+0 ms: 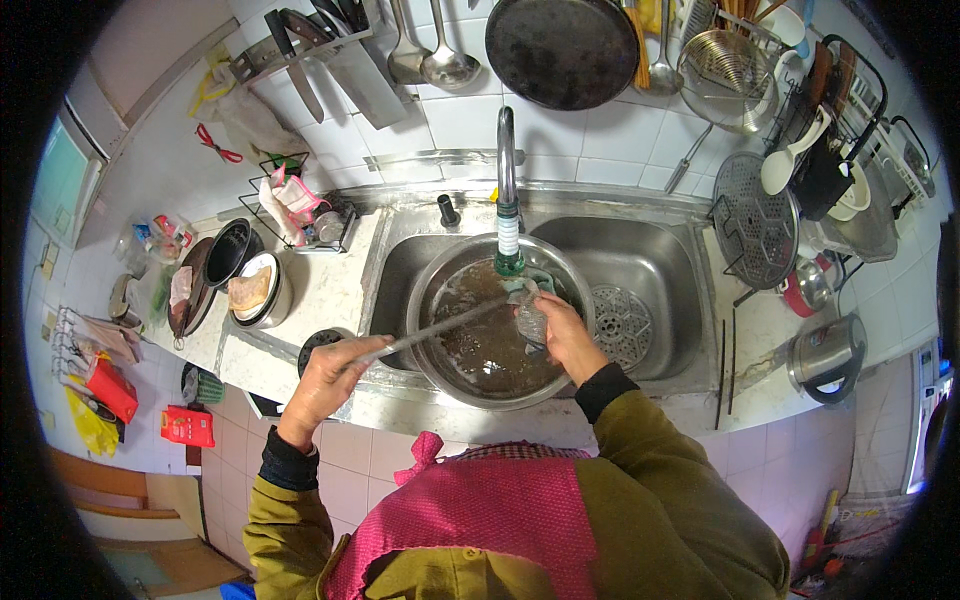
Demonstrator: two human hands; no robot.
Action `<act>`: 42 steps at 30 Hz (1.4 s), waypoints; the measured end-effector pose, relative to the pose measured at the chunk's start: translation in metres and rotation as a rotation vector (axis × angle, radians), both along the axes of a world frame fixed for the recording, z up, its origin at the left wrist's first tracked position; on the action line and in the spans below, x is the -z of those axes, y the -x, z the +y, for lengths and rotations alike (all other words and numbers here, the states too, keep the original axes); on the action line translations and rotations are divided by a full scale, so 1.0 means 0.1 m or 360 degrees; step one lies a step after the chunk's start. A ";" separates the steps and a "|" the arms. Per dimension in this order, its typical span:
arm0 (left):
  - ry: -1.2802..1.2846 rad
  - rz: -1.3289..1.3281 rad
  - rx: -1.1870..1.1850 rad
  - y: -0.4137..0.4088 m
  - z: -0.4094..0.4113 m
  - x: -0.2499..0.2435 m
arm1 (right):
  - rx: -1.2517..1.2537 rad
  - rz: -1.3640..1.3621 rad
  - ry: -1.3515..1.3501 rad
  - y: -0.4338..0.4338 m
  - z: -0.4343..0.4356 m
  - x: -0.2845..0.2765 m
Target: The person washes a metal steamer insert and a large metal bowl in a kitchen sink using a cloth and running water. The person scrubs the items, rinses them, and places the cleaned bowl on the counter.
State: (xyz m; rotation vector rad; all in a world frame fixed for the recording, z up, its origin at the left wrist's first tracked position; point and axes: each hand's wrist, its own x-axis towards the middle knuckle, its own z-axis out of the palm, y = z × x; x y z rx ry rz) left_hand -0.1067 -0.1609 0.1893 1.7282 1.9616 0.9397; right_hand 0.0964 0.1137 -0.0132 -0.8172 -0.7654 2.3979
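Observation:
My left hand grips the near end of a long, thin grey rod-like utensil, which slants up to the right over a large round metal basin. Around the utensil's far end, my right hand holds a wet cloth and what looks like a mesh scourer. The far end is hidden in them. Brownish water stands in the basin, which rests over the double steel sink. Just above the cloth is the nozzle of the faucet.
A pot with a plate on top and a black bowl stand left. On the right counter are chopsticks, a perforated steamer plate and an electric kettle. Knives, ladles and a black pan hang behind.

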 end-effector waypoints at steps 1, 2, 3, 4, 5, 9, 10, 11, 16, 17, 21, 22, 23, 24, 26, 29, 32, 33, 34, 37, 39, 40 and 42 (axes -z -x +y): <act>-0.0048 0.0140 0.0167 -0.04 0.04 -0.05 | 0.0008 -0.0010 -0.0014 -0.02 0.01 -0.04; 0.0106 0.0158 0.0222 -0.11 0.08 -0.08 | 0.0014 -0.0020 -0.0027 -0.04 0.01 -0.09; 0.0109 0.0356 0.0376 -0.16 0.13 -0.08 | 0.0009 -0.0032 -0.0047 -0.04 0.00 -0.14; 0.0113 0.0551 0.0536 -0.21 0.22 -0.07 | -0.0047 -0.0066 -0.0125 -0.05 -0.02 -0.20; 0.0118 0.0747 0.0693 -0.25 0.28 -0.04 | -0.0157 -0.0179 -0.0352 -0.04 -0.05 -0.23; 0.0034 0.1317 0.0756 -0.20 0.52 0.28 | -0.0655 -0.0316 -0.1367 0.03 -0.36 -0.11; 0.0060 0.1228 0.0629 -0.16 0.53 0.32 | -0.0772 -0.0472 -0.1646 0.04 -0.46 -0.13; 0.0036 0.1081 0.0371 -0.16 0.52 0.39 | -0.0888 -0.0630 -0.1925 0.05 -0.55 -0.17; -0.0323 -0.0349 -0.0600 -0.22 0.29 1.03 | -0.1054 -0.1522 -0.2150 0.15 -0.63 -0.10; -0.0447 -0.0746 -0.0743 -0.24 0.25 1.11 | -0.1073 -0.1617 -0.2133 0.18 -0.62 -0.08; -0.0365 -0.2151 -0.0745 -0.43 0.16 0.93 | -0.1011 -0.1604 -0.1974 0.31 -0.63 0.06; -0.0427 -0.2211 -0.0678 -0.49 0.22 0.94 | -0.0938 -0.1477 -0.1932 0.33 -0.71 0.10; -0.0408 -0.2201 -0.0708 -0.58 0.29 0.91 | -0.0864 -0.1351 -0.1888 0.34 -0.79 0.15; -0.0384 -0.2270 -0.0830 -0.64 0.35 1.04 | -0.0832 -0.1212 -0.1873 0.37 -0.92 0.11; -0.0370 -0.2301 -0.0873 -0.70 0.45 1.19 | -0.0732 -0.1155 -0.1953 0.41 -1.13 -0.03; -0.0374 -0.2154 -0.0816 -0.72 0.58 1.25 | -0.0409 -0.0855 -0.2059 0.47 -1.35 -0.20; -0.0275 -0.2167 -0.0765 -0.80 0.59 1.17 | -0.0292 -0.0307 -0.2173 0.57 -1.42 -0.41; -0.0166 -0.2165 -0.0687 -0.73 0.54 1.20 | -0.0316 -0.0162 -0.2180 0.63 -1.39 -0.52; -0.0056 -0.2165 -0.0605 -0.59 0.45 1.25 | -0.0340 -0.0021 -0.2186 0.70 -1.35 -0.59; 0.0440 -0.1794 -0.0533 -0.45 0.35 1.17 | -0.0330 -0.0097 -0.2125 1.03 -1.08 -0.51; 0.0213 -0.1420 -0.0468 -0.49 0.29 1.48 | -0.0330 -0.0321 -0.2170 1.20 -0.82 -0.43; 0.0182 -0.1448 -0.0484 -0.51 0.29 1.47 | -0.0363 -0.0425 -0.2190 1.25 -0.68 -0.33; 0.0180 -0.1288 -0.0461 -0.53 0.32 1.34 | -0.0343 -0.0666 -0.2227 1.24 -0.45 -0.01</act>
